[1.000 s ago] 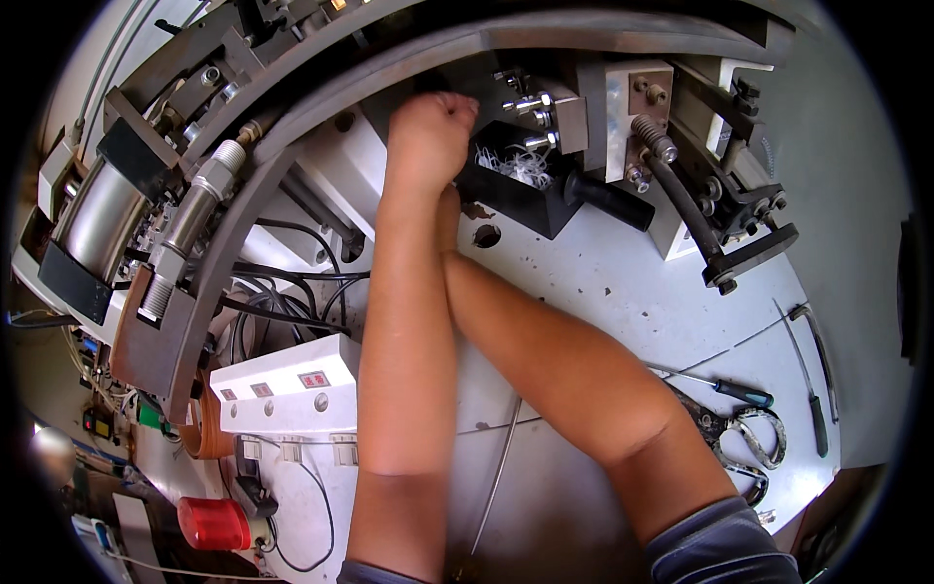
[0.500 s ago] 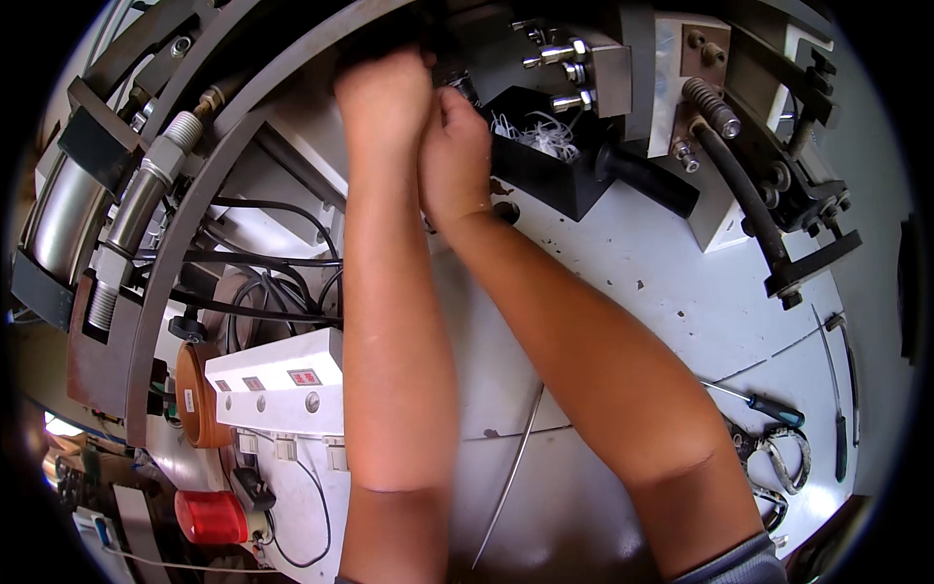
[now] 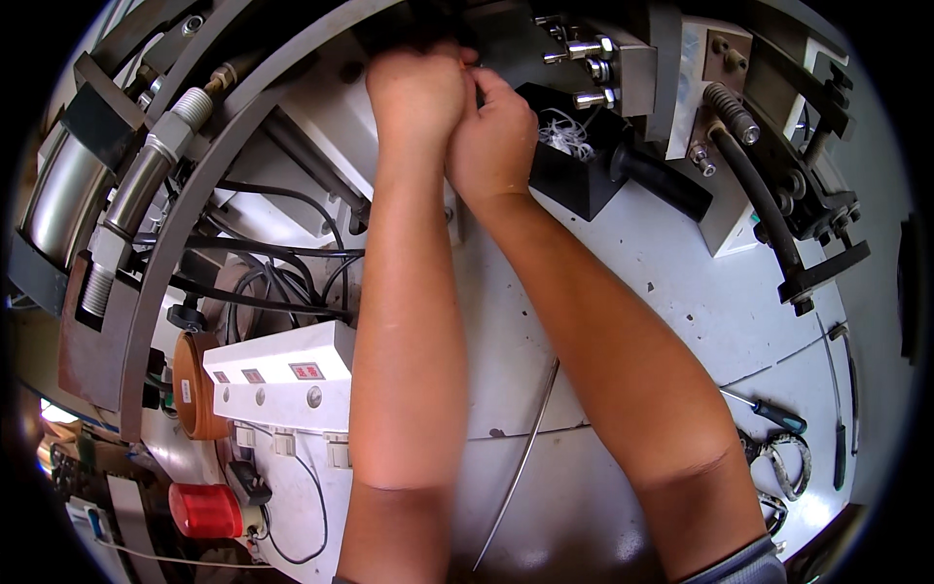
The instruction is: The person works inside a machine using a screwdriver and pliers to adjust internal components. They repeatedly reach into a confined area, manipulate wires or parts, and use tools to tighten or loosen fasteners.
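Both of my arms reach far forward into the machine, and the hands meet at the top of the view. My left hand [image 3: 418, 92] is closed, its fingertips lost in the shadow there. Against it my right hand [image 3: 491, 146] has its fingers curled in and the thumb side touching the left. Whatever they grip is hidden between and beyond them. Just right of my right hand stands a black scoop-like tray [image 3: 584, 195] with a black handle [image 3: 666, 185], holding white curly plastic scraps [image 3: 566, 134].
Metal machine frames rise at left [image 3: 180, 209] and right [image 3: 778, 224]. Black cables [image 3: 282, 248] run beside a white control box [image 3: 282, 380] left of my forearm. A thin metal rod [image 3: 516, 467] lies between my arms. A screwdriver [image 3: 778, 417] and scissors [image 3: 793, 467] lie at right; a red lamp [image 3: 202, 510] sits lower left.
Both hands have shifted to the right and stay together. More fingers of the right hand show, bent toward the left hand. The whole scene has moved slightly with the head.
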### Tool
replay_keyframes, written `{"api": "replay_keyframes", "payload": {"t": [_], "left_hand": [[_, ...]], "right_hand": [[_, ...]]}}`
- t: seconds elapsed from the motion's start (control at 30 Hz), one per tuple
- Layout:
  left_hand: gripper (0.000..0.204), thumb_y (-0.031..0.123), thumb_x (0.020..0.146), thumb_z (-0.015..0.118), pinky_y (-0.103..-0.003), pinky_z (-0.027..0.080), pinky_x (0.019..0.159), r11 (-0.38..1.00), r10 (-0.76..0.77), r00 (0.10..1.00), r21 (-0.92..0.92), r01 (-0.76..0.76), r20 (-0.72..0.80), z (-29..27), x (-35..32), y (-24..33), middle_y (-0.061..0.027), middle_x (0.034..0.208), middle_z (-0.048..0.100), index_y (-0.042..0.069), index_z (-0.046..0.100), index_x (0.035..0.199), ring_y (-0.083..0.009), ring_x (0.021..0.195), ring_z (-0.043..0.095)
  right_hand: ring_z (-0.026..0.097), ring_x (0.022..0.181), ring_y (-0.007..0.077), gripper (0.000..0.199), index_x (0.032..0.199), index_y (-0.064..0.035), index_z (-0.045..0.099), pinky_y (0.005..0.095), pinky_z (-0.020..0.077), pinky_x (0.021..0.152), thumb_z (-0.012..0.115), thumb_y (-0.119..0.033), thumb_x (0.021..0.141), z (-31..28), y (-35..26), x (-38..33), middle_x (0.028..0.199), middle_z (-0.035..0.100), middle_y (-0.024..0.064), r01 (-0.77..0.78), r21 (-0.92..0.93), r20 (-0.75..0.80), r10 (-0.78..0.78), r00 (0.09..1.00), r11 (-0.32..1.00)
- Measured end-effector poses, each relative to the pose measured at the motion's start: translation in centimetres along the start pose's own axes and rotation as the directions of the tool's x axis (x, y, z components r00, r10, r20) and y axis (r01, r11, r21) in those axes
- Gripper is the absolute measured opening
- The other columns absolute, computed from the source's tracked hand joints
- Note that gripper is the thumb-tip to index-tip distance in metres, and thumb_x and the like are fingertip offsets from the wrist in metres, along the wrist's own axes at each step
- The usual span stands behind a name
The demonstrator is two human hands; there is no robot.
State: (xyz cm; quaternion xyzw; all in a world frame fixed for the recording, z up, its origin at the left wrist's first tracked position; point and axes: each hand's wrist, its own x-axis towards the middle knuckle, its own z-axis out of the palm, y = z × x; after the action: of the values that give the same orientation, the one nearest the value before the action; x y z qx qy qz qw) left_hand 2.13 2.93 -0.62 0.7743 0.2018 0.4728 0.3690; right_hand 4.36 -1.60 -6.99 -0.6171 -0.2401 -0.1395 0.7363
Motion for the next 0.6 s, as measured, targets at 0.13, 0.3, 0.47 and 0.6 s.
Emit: {"api": "replay_keyframes", "payload": {"t": [0.13,0.3,0.47,0.6], "left_hand": [[0.023,0.017,0.083,0.057,-0.037,0.053,0.074,1.000,0.006,1.000,-0.002,-0.006,-0.008,0.13,0.08,-0.23,-0.0142,0.075,0.072,0.003,0.074,0.078,-0.0273,0.073,0.069],[0.022,0.017,0.085,0.058,-0.035,0.052,0.073,0.999,0.027,1.000,0.041,-0.026,-0.011,-0.14,0.20,-0.56,-0.0136,0.078,0.072,0.001,0.073,0.080,-0.0253,0.074,0.068],[0.023,0.017,0.087,0.061,-0.031,0.052,0.068,1.000,0.025,1.000,-0.005,-0.025,0.000,-0.02,0.36,-0.90,-0.0103,0.080,0.072,-0.003,0.071,0.085,-0.0180,0.070,0.065],[0.023,0.017,0.087,0.063,-0.031,0.052,0.067,0.998,0.012,1.000,0.065,-0.011,-0.013,0.02,0.04,-0.38,-0.0107,0.080,0.072,-0.003,0.071,0.084,-0.0181,0.070,0.065]], "right_hand": [[0.065,0.081,0.0434,0.035,0.106,-0.0123,0.070,0.0493,0.0502,0.073,0.049,-0.039,0.099,0.04,0.11,0.07,0.082,0.069,0.0208,-0.009,0.017,0.005,0.009,1.000,1.000],[0.064,0.082,0.0440,0.037,0.104,-0.0095,0.071,0.0491,0.0496,0.074,0.049,-0.039,0.098,0.20,0.49,-0.09,0.083,0.068,0.0222,-0.013,0.038,0.025,0.012,1.000,0.999],[0.064,0.082,0.0443,0.036,0.104,-0.0078,0.071,0.0482,0.0494,0.074,0.050,-0.037,0.098,0.25,0.42,-0.04,0.084,0.068,0.0229,-0.031,0.124,0.039,0.026,0.999,0.992],[0.064,0.082,0.0445,0.035,0.104,-0.0069,0.071,0.0475,0.0495,0.074,0.051,-0.036,0.098,0.20,0.43,0.13,0.084,0.068,0.0234,-0.032,0.148,0.040,0.026,0.999,0.988]]}}
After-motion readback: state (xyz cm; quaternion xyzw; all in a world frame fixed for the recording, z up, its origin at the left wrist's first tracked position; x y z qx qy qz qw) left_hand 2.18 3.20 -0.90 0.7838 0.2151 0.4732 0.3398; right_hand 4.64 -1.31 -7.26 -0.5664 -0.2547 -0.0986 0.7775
